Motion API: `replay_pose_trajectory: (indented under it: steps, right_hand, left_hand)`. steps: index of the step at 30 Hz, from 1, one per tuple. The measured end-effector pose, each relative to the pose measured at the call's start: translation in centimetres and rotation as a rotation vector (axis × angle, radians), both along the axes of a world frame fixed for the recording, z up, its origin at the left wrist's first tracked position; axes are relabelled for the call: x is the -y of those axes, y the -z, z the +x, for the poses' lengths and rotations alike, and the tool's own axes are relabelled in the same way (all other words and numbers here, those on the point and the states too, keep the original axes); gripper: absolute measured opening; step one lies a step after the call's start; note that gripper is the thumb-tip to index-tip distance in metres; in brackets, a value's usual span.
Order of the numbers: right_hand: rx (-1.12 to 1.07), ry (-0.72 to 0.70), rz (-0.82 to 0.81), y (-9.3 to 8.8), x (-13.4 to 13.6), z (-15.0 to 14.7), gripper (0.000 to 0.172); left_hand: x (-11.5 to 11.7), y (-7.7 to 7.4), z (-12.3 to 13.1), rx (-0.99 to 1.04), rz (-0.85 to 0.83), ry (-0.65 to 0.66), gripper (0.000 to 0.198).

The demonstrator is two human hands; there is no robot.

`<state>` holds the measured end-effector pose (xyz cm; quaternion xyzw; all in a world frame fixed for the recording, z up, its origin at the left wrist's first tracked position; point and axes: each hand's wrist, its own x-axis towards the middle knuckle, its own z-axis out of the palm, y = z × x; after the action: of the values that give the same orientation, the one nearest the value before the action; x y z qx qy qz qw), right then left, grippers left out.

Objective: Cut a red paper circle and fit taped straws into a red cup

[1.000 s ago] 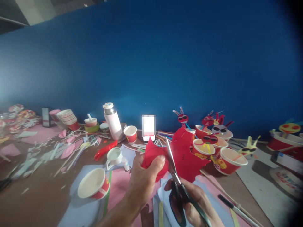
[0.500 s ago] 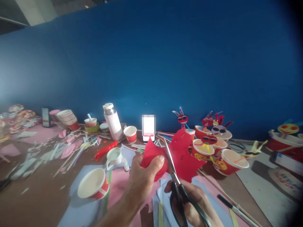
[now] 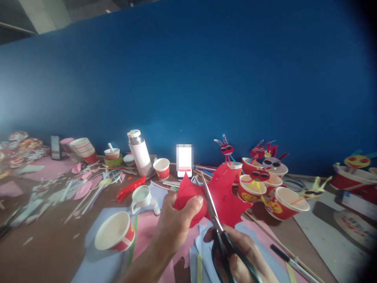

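My left hand [image 3: 176, 222] pinches a sheet of red paper [image 3: 225, 194], thumb on top of a rounded part with a drawn outline. My right hand [image 3: 244, 257] grips black-handled scissors [image 3: 219, 236], fingers through the loops. The blades point up and away and sit in the red paper, right beside my left thumb. Both hands hover low over pink and pale blue paper sheets [image 3: 147, 236] on the brown table.
A red-and-white paper cup [image 3: 114, 234] lies left of my hands. Nearby are a small white jug [image 3: 141, 196], a red cutter [image 3: 129, 188], a white flask [image 3: 138, 152] and decorated cups [image 3: 265, 184] at right. A pen [image 3: 291, 261] lies at right. Paper scraps litter the left.
The scissors and red paper have shifted slightly left and down. The blades have advanced a little along the paper by my left thumb.
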<state>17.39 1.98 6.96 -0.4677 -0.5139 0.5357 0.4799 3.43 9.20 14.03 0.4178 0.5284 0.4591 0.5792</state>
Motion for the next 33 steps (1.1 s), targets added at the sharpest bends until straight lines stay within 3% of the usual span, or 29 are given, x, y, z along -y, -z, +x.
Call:
replay_pose_trajectory:
  steps: [6,16,19,33]
  right_hand:
    - [0.047,-0.059,0.006,-1.1,-0.2,0.2,0.065]
    - [-0.010,-0.142,-0.029,-2.5,-0.5,-0.1,0.055]
    - [-0.001,-0.186,-0.046,-2.9,-0.7,0.1,0.052]
    - [-0.011,-0.217,0.145,-1.2,-1.6,0.8,0.047]
  left_hand:
    - [0.3,-0.4,0.3,-0.017,-0.001,-0.010,0.016]
    - [0.0,-0.5,0.0,-0.067,-0.019,-0.027,0.022]
    - [-0.1,-0.8,-0.1,-0.086,-0.011,0.031,0.017]
    - [-0.5,0.2,-0.3,0.104,0.019,0.170,0.018]
